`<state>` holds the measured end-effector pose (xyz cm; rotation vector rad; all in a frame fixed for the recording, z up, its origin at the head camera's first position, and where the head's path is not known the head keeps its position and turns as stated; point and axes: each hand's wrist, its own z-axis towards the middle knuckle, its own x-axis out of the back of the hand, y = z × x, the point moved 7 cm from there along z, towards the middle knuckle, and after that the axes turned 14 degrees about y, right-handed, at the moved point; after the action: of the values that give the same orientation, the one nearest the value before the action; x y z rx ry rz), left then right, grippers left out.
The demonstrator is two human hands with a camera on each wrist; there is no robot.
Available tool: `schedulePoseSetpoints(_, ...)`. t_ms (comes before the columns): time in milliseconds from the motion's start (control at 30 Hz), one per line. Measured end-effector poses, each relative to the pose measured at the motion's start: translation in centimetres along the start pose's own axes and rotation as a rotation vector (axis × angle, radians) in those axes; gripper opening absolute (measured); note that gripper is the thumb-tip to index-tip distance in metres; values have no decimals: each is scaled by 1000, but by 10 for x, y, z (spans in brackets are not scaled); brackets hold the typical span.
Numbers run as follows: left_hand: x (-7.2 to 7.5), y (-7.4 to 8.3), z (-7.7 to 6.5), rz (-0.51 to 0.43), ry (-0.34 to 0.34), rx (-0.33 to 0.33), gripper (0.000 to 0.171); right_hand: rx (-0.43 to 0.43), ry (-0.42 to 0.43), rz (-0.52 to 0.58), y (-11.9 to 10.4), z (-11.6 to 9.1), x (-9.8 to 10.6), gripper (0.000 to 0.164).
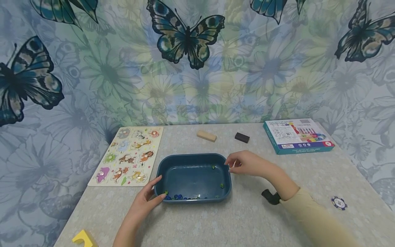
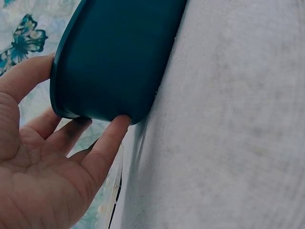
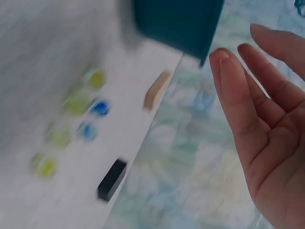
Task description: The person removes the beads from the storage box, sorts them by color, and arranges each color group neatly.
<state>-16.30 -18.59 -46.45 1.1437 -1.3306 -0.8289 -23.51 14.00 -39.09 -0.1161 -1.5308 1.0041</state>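
At your far left, a yellow piece [image 1: 84, 236] lies at the near edge of view, and the animal board [image 1: 111, 184] lies flat beyond it. Your left hand [image 1: 146, 200] holds the near left corner of the tub [image 1: 191, 180], thumb towards the near side, fingers spread against the left end.

The tub sits on the table [image 1: 191, 226] between your hands, its long axis running left to right, so your hands meet it at opposite corners. Inside, blue marbles [image 1: 180, 197] line the near long wall, closer to your left hand; two green marbles [image 1: 222, 185] lie towards the right end, nearer your right hand.

Past the tub's far side are a pale block [image 1: 206, 136] and, further right, a black block [image 1: 242, 137]. Your right hand [image 1: 247, 164] is at the far right corner, fingertips at or just beside the rim; thumb and finger overlap in the wrist view, so you cannot tell whether they pinch anything. That view also shows loose marbles [image 3: 76, 101], blurred, on the table near the black block.

Right of these come a black piece [image 1: 271, 197] beside your sleeve, a box [image 1: 299, 136] further back and a chip [image 1: 339, 203].
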Motion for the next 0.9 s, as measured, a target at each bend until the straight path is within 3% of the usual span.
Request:
schedulePoseSetpoints(300, 1, -1, 0, -2, -2, 12, 64, 74, -193, 35, -35, 22, -50, 21)
schedulePoseSetpoints(567, 0, 0, -1, -4, 3, 25, 64, 64, -352, 9, -43, 24, -98, 17)
schedulePoseSetpoints(900, 0, -2, 0, 9, 2, 30, 64, 116, -378, -45, -50, 21, -117, 19)
